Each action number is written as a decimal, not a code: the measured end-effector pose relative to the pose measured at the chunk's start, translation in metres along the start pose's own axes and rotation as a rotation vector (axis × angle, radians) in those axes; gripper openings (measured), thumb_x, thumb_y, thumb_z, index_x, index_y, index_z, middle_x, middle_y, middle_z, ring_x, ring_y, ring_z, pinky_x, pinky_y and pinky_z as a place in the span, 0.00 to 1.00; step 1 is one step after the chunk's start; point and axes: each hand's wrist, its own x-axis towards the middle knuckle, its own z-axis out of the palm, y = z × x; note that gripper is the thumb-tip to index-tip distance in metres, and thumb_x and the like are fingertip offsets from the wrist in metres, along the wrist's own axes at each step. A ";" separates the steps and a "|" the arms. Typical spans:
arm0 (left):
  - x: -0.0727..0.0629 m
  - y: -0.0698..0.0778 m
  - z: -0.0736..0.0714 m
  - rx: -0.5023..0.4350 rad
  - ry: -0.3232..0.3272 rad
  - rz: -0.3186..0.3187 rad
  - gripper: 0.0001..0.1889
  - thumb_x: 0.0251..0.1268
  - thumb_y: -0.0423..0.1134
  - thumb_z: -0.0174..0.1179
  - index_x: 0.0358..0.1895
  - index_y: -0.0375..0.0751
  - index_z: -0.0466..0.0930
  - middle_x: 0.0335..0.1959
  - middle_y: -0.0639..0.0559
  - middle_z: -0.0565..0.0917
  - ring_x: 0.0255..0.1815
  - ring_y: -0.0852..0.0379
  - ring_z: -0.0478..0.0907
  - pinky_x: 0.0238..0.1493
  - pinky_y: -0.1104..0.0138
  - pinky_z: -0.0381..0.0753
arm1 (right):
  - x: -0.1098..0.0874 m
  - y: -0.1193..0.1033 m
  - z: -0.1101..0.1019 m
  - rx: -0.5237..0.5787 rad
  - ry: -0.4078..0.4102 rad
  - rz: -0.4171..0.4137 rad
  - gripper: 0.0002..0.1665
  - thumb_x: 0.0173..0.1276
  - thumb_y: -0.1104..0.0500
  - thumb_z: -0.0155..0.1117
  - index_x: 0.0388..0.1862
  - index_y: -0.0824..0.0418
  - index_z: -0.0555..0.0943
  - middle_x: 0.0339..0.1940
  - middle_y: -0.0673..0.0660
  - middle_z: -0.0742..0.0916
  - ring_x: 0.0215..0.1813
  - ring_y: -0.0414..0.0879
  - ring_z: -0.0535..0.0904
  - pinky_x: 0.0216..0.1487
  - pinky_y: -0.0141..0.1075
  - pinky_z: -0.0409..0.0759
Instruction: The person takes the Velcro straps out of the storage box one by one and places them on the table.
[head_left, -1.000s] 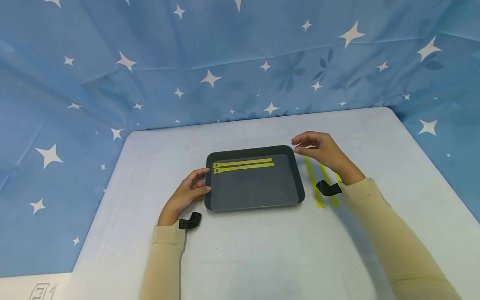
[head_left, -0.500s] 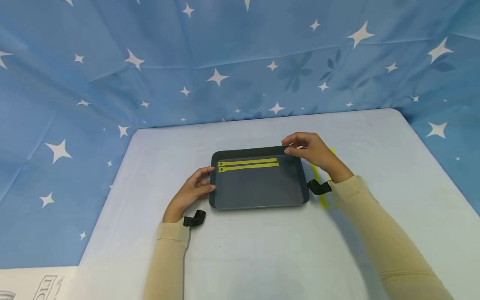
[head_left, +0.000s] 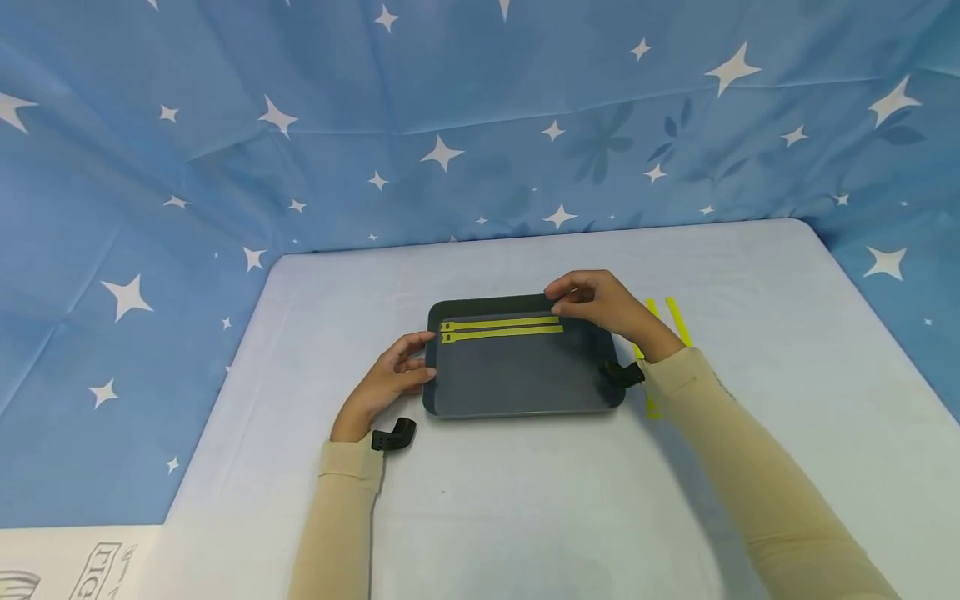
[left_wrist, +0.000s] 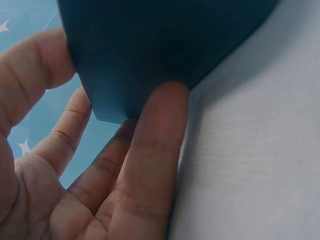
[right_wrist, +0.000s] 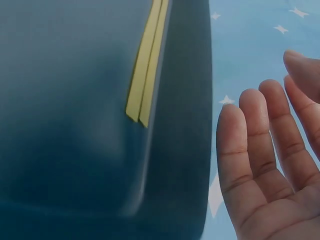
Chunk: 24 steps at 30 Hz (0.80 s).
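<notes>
- Currently in tray: two strips, side by side near its far wall; long axis left to right, plain ends toward right hand.
- Right hand: nearer those ends; fingers loosely parted, nothing held, by far rim.
- Left hand: fingers spread, touching tray's left end.
- Further strips: on bench, right of tray, partly hidden.

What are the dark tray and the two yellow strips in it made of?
The tray looks like hard plastic, though coated metal is possible: its walls hold a stiff shape, and its smooth surface shows only a soft sheen.

The yellow strips could be fabric or bendy plastic: they look thin, flat and mostly matte, but I can't see any weave to be sure.
</notes>
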 end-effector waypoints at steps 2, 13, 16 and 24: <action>0.001 0.000 0.000 -0.002 -0.001 0.000 0.36 0.75 0.28 0.63 0.83 0.36 0.62 0.83 0.34 0.62 0.53 0.61 0.82 0.50 0.68 0.85 | 0.003 0.001 0.004 0.016 -0.014 -0.008 0.19 0.77 0.70 0.68 0.62 0.77 0.81 0.61 0.75 0.84 0.52 0.47 0.85 0.56 0.32 0.82; 0.001 0.000 0.000 -0.004 -0.003 0.012 0.36 0.75 0.27 0.63 0.83 0.35 0.62 0.82 0.33 0.63 0.52 0.61 0.82 0.50 0.68 0.85 | 0.015 0.006 0.021 0.003 -0.089 0.006 0.20 0.76 0.72 0.67 0.64 0.79 0.81 0.61 0.75 0.84 0.54 0.60 0.86 0.57 0.48 0.85; 0.001 -0.001 0.000 -0.009 -0.004 0.014 0.36 0.75 0.26 0.62 0.83 0.34 0.62 0.81 0.33 0.63 0.51 0.61 0.82 0.49 0.69 0.85 | 0.018 0.007 0.024 0.008 -0.102 0.019 0.20 0.76 0.72 0.68 0.64 0.79 0.80 0.61 0.75 0.84 0.52 0.58 0.86 0.56 0.48 0.86; 0.001 -0.001 -0.001 -0.014 -0.008 0.028 0.36 0.75 0.26 0.62 0.83 0.34 0.62 0.80 0.33 0.64 0.49 0.62 0.81 0.48 0.69 0.85 | 0.026 0.011 0.034 0.000 -0.136 0.060 0.20 0.75 0.73 0.67 0.63 0.79 0.80 0.62 0.76 0.84 0.55 0.61 0.86 0.55 0.46 0.85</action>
